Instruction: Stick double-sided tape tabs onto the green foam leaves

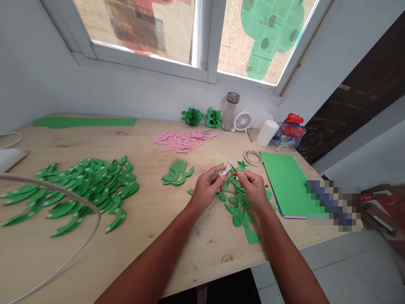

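Between the fingers of my left hand [207,185] is a small white strip [226,170]. My right hand [255,188] pinches a thin dark pointed tool [233,167], which could be tweezers; its tip meets the white strip. Both hands are held above a heap of green paper scraps [239,200]. Left of them lie a few green cut-out pieces [177,172]. Farther left spreads a large pile of curved green cut-outs [91,185] with small white patches on them. A roll of tape [253,158] lies beyond my right hand.
Pink cut-outs [183,140], two green folded paper shapes [192,117], a glass bottle [230,112], a small white fan [242,121] and a white roll [267,133] stand toward the wall. Green sheets [286,183] lie at right. A pale cable [72,196] crosses the left side.
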A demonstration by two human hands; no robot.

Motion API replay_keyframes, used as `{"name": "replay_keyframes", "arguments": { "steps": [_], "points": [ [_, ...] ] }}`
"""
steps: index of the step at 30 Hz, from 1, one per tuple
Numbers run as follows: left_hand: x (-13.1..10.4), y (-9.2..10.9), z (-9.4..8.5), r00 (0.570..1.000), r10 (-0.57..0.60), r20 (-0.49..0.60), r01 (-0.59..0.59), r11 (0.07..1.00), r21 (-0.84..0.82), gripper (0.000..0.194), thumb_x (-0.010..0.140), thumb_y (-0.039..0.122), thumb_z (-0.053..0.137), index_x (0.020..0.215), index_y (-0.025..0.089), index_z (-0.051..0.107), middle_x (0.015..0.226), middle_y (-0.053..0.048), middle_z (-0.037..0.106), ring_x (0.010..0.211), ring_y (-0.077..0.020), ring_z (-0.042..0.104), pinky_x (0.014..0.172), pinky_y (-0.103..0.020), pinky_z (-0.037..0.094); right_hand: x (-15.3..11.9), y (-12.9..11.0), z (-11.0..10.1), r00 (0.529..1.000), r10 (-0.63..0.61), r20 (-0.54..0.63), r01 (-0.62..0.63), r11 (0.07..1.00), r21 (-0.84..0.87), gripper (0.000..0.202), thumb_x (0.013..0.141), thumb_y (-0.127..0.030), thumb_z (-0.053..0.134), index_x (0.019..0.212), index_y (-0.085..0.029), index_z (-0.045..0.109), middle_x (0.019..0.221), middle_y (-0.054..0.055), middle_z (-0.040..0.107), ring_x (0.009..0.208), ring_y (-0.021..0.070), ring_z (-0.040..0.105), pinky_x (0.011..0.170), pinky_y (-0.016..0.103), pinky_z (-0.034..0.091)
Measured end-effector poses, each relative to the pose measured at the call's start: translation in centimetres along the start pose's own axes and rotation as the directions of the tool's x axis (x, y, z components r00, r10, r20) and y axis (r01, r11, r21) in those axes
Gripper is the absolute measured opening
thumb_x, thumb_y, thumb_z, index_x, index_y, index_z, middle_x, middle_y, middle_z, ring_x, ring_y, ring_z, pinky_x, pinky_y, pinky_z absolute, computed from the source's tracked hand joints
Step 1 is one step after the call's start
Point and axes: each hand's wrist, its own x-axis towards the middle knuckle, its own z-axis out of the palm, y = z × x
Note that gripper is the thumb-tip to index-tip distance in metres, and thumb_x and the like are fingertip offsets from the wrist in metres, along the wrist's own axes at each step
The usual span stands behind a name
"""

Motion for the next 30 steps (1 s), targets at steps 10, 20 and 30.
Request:
{"name": "replay_keyframes", "arguments": {
  "steps": [10, 20, 30],
  "points": [
    [0.0, 0.3, 0.1, 0.999, -0.019, -0.033, 0.018, 0.999, -0.031, 0.035, 0.076, 0.033, 0.063, 0.105, 0.015, 0.066, 0.050, 0.006, 0.048, 0.047, -0.0096, 0.045, 0.051, -0.023, 0.037, 0.2, 0.4, 0.0, 1.000, -0.019, -0.004, 0.019, 0.998, -0.056, 0.035, 0.080, -0.045, 0.056, 0.073, -0.015, 0.072, 0.054, -0.002, 0.047, 0.052, 0.0108, 0.038, 0.050, 0.023, 0.031],
    [-0.2, 1.2, 0.2, 0.992, -0.060, -0.107, 0.051, 0.995, -0.084, 0.031, 0.073, 0.030, 0.065, 0.097, 0.012, 0.068, 0.046, 0.008, 0.043, 0.042, -0.0065, 0.034, 0.045, -0.021, 0.027, 0.3, 1.1, -0.3, 1.000, -0.028, -0.007, 0.027, 0.993, -0.117, 0.038, 0.081, -0.047, 0.054, 0.076, -0.014, 0.072, 0.057, 0.000, 0.051, 0.056, 0.0123, 0.043, 0.053, 0.024, 0.034],
    [-0.2, 1.3, 0.3, 0.992, -0.075, -0.100, 0.066, 0.993, -0.097, 0.033, 0.071, 0.031, 0.066, 0.097, 0.012, 0.067, 0.045, 0.009, 0.042, 0.041, -0.0067, 0.034, 0.045, -0.021, 0.024, 0.3, 1.3, -0.2, 0.999, -0.054, -0.004, 0.053, 0.991, -0.122, 0.038, 0.081, -0.048, 0.055, 0.075, -0.015, 0.073, 0.062, 0.001, 0.056, 0.059, 0.0133, 0.047, 0.054, 0.024, 0.037]
  ]
}}
